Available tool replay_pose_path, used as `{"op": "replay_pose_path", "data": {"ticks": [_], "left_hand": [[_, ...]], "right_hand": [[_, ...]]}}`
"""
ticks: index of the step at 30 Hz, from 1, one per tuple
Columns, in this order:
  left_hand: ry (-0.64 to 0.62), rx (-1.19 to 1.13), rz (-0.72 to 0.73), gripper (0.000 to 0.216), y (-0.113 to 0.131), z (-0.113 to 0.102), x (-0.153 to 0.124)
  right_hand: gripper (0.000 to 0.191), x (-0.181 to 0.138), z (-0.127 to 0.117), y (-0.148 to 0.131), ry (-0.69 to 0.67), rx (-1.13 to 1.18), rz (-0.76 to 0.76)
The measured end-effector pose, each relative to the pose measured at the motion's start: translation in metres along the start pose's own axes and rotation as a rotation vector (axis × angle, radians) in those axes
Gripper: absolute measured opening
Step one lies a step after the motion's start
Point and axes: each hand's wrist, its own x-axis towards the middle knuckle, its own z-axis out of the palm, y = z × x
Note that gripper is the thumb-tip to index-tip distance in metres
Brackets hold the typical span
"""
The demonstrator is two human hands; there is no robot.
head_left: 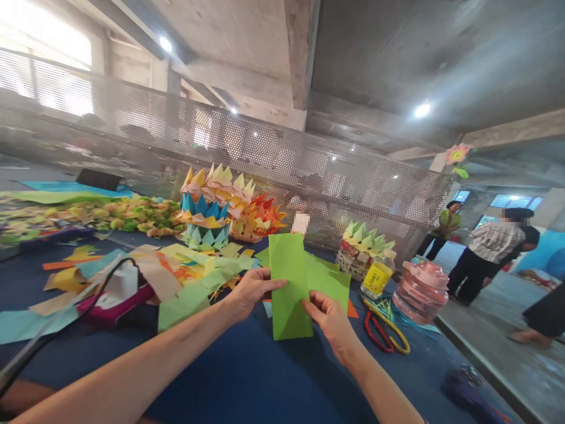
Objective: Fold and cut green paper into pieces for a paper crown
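Note:
A green sheet of paper (289,282), folded into an upright strip, is held up in front of me over the blue table (247,377). My left hand (249,291) pinches its left edge with thumb and fingers. My right hand (331,321) pinches its lower right edge. More green paper (329,280) lies flat just behind the held sheet.
Loose coloured paper strips (145,277) and a black cable (88,294) lie to the left. Folded paper towers (216,203) stand at the back, a smaller one (364,247) to the right. A yellow-labelled bottle (377,277), pink jar (417,291) and scissors (384,333) sit right. People (494,250) stand beyond the table.

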Motion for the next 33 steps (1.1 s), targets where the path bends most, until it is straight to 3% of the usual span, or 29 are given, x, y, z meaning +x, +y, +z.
{"op": "replay_pose_path", "data": {"ticks": [5, 18, 33], "left_hand": [[-0.044, -0.078, 0.032, 0.030, 0.005, -0.002, 0.002], [-0.193, -0.244, 0.045, 0.021, 0.019, -0.003, -0.005], [-0.128, -0.187, 0.012, 0.031, 0.020, -0.003, -0.005]], "right_hand": [[0.042, 0.006, -0.003, 0.013, -0.007, -0.064, -0.029], [0.041, 0.004, -0.003, 0.013, -0.008, -0.123, -0.096], [0.044, 0.006, -0.004, 0.016, 0.006, -0.169, -0.132]]}}
